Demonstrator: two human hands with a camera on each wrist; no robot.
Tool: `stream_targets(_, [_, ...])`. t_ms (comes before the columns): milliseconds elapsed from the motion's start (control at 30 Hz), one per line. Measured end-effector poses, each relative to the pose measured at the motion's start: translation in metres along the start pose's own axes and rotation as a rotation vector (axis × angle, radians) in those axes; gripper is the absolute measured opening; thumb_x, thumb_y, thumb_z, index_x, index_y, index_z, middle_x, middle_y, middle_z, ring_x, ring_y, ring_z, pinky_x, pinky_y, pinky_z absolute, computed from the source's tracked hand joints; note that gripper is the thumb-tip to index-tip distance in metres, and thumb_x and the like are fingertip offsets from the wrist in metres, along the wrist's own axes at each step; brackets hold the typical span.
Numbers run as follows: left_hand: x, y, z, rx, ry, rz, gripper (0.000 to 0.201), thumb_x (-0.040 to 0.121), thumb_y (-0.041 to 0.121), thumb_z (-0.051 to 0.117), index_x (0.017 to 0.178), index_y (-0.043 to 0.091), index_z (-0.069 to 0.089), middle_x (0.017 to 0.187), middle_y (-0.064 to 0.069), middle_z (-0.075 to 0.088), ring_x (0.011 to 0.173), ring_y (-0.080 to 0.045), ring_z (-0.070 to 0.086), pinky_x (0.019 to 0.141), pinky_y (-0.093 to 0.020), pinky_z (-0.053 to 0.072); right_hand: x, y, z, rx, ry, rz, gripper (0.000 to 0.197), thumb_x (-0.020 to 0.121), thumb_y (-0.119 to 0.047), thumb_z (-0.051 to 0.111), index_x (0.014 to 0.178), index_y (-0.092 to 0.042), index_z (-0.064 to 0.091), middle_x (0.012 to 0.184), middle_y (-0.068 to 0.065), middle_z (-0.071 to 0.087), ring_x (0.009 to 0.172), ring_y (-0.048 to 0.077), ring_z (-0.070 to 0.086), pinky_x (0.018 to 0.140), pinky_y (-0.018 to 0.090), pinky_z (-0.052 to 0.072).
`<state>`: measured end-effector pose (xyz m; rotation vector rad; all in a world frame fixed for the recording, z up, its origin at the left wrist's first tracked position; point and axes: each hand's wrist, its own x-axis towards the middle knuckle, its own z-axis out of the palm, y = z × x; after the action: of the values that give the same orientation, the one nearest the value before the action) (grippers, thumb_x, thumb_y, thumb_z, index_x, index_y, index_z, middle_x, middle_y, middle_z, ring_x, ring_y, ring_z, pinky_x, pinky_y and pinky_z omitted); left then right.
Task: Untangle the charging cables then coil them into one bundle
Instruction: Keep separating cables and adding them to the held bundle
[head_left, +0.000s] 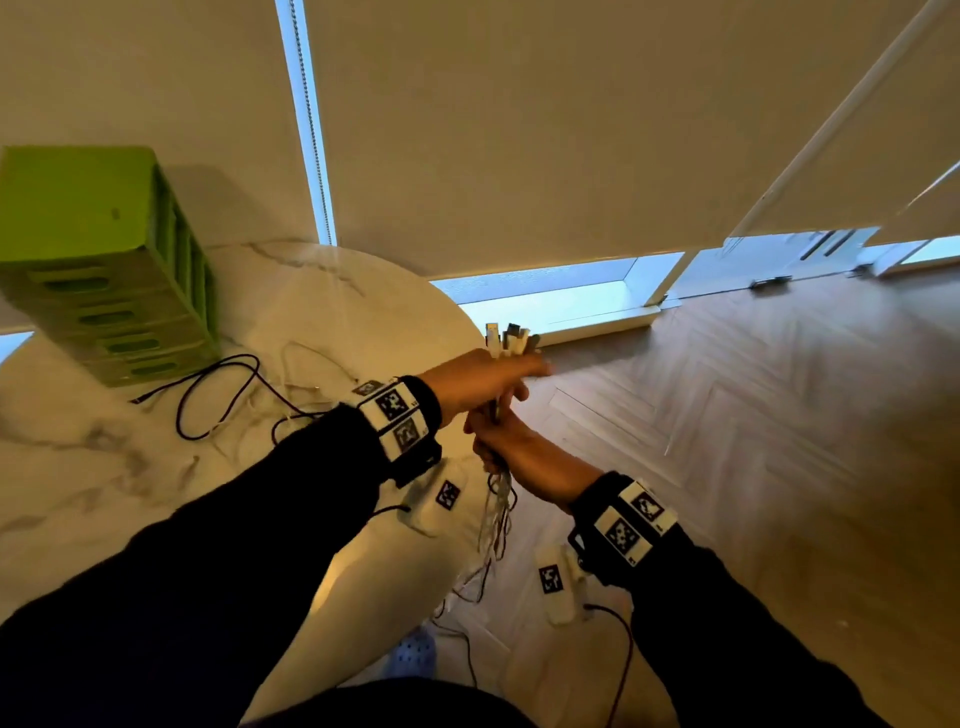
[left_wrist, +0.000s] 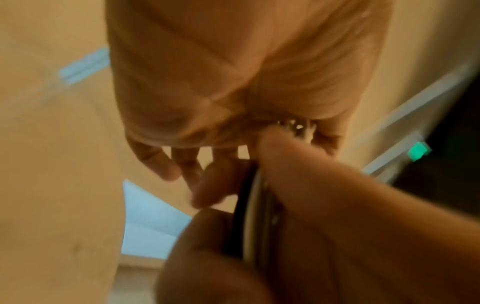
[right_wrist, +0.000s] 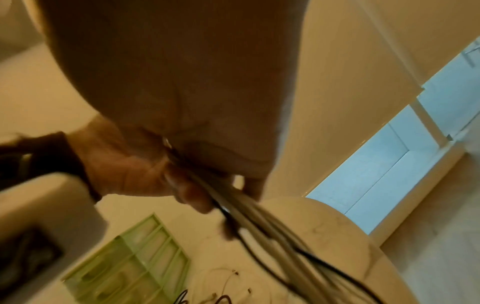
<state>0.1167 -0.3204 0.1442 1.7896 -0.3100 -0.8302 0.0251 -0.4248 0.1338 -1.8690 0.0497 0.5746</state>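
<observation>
Cables: a gathered bunch of charging cables (head_left: 497, 415), white and dark together, is held in the air past the table's rim, over the floor. Their strands run side by side through both fists.
Plug ends: several connectors (head_left: 510, 339) stick up in a cluster above the upper fist, roughly level with one another.
Loose tails: below the lower fist the strands (head_left: 496, 525) hang down in a slack, twisted bundle toward the floor.
Left hand: the left hand (head_left: 475, 382) sits uppermost, fingers curled round the bunch just under the connectors. The left wrist view is blurred but shows the plug tips (left_wrist: 298, 128) against the palm.
Right hand: the right hand (head_left: 511, 447) grips the same bunch directly beneath, touching the left hand; in the right wrist view the cables (right_wrist: 259, 214) leave its curled fingers and fan downward.
Cables on table: a black cable (head_left: 218, 395) lies in loops on the tabletop, with thin white cables (head_left: 301, 364) beside it, apart from the held bunch.
Table: round, white marble pattern (head_left: 337, 306).
Green organizer: a green drawer unit (head_left: 104, 260) stands upright on the far left of the table, near the black loops.
Floor: wooden herringbone (head_left: 753, 415), to the right of the table.
Blinds: beige roller blinds (head_left: 519, 130) hang low over the window behind.
</observation>
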Motion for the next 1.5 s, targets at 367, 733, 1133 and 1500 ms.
stream_targets(367, [0.026,-0.05,0.047,0.263,-0.52,0.089,0.052,0.073,0.047,0.086,0.113,0.051,0.054,0.13,0.019,0.054,0.127,-0.007,0.046,0.11,-0.029,0.033,-0.039,0.011,-0.051,0.904,0.353,-0.114,0.031,0.099,-0.02,0.042,0.069,-0.015,0.037,0.067,0.002,0.026,0.064,0.018,0.022,0.071,0.034,0.031])
stream_targets(733, [0.047,-0.077,0.101,0.4,-0.262,0.136,0.021,0.1,0.057,0.043,0.101,0.036,0.045,0.077,-0.003,0.074,0.059,-0.017,0.065,0.06,-0.039,0.057,-0.055,-0.004,-0.112,0.951,0.336,-0.289,0.031,0.097,-0.025,0.034,0.067,-0.02,0.03,0.06,-0.003,0.017,0.054,0.015,0.014,0.061,0.031,0.027])
stream_targets(1133, [0.008,-0.049,0.026,-0.433,-0.005,0.342,0.076,0.083,0.074,0.057,0.127,0.012,0.06,0.132,-0.004,0.064,0.129,-0.018,0.056,0.11,-0.035,0.043,0.001,-0.005,-0.046,0.265,0.063,0.082,0.032,0.103,-0.021,0.038,0.071,-0.02,0.038,0.058,-0.009,0.03,0.05,0.008,0.025,0.051,0.023,0.027])
stream_targets(1500, [-0.079,-0.071,-0.072,-0.343,0.127,0.208,0.055,0.099,0.06,0.035,0.09,0.023,0.075,0.124,0.006,0.071,0.125,-0.012,0.058,0.115,-0.039,0.032,0.055,-0.034,0.053,0.05,-0.352,-0.05,0.035,0.095,-0.014,0.048,0.062,-0.015,0.058,0.067,0.012,0.061,0.067,0.025,0.058,0.073,0.034,0.052])
